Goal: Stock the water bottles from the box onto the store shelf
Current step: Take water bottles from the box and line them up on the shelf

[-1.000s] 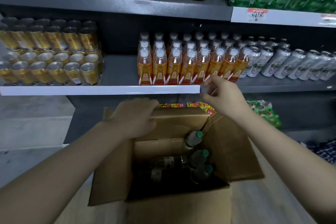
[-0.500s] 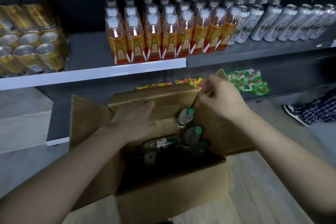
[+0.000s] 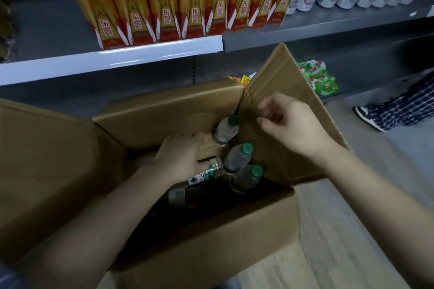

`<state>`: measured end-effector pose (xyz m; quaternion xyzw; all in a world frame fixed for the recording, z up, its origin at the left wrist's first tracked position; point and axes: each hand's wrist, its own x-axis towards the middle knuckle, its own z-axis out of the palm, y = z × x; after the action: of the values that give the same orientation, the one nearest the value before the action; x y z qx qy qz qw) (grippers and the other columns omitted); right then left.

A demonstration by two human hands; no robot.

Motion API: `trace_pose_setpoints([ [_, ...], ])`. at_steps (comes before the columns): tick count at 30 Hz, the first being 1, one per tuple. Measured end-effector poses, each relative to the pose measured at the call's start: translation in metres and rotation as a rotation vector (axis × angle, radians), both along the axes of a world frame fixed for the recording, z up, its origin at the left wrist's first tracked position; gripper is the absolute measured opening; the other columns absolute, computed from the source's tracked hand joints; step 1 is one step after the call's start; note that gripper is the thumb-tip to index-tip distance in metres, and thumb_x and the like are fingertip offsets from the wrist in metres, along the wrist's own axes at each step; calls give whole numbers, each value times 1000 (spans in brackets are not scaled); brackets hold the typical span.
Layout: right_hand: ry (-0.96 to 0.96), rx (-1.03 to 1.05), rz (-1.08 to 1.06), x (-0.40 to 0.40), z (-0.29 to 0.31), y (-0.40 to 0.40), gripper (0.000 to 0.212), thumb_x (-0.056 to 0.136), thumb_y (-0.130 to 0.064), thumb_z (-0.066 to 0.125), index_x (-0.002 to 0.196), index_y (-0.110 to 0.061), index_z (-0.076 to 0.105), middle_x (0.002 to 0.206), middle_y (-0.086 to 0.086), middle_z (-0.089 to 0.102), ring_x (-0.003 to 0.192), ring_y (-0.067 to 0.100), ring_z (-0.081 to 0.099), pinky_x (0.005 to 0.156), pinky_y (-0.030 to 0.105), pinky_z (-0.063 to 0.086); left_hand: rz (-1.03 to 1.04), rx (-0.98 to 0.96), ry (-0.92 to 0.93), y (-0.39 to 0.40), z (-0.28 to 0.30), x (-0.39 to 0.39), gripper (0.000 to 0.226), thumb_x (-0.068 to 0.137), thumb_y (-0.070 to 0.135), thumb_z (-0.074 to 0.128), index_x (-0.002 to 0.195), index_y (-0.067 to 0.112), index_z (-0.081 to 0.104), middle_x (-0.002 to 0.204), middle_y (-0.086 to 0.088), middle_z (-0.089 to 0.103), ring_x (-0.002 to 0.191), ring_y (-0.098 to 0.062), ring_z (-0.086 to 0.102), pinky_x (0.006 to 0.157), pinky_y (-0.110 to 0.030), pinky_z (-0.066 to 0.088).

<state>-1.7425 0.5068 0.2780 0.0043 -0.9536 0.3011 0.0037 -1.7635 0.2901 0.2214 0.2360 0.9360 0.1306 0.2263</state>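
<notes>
Grey shelf (image 3: 305, 30) carries orange drink bottles (image 3: 164, 7). Below it, my open box (image 3: 211, 237) contains green-capped water bottles (image 3: 237, 157). My left hand (image 3: 180, 159) grips one lying bottle (image 3: 206, 172); my right hand (image 3: 291, 124), fingers loosely curled, holds nothing beside the flap (image 3: 281, 77).

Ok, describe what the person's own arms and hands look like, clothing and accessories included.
Both forearms are bare up to the frame edge, with no sleeves showing. The left hand and right hand wear no gloves, and no rings, watch or bracelet show. A bluish patch of fabric sits at the bottom left corner, possibly clothing; too little shows to tell.
</notes>
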Motion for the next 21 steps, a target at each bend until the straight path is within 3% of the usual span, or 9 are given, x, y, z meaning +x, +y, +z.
trace_pose_setpoints([
  [11, 12, -63, -19, -17, -46, 5, 21, 77, -12, 68, 96, -13, 59, 81, 2, 61, 74, 16, 55, 65, 15, 39, 12, 20, -64, 30, -82, -18, 53, 83, 41, 59, 131, 25, 41, 132, 1, 51, 124, -22, 45, 102, -36, 33],
  [21, 13, -47, -8, -28, -81, 16, 20, 77, -10, 67, 95, -11, 59, 80, 1, 59, 73, 20, 56, 62, 11, 37, -27, 88, -63, 53, -125, -28, 57, 82, 37, 63, 132, 25, 39, 134, 2, 49, 126, -19, 42, 101, -36, 31],
])
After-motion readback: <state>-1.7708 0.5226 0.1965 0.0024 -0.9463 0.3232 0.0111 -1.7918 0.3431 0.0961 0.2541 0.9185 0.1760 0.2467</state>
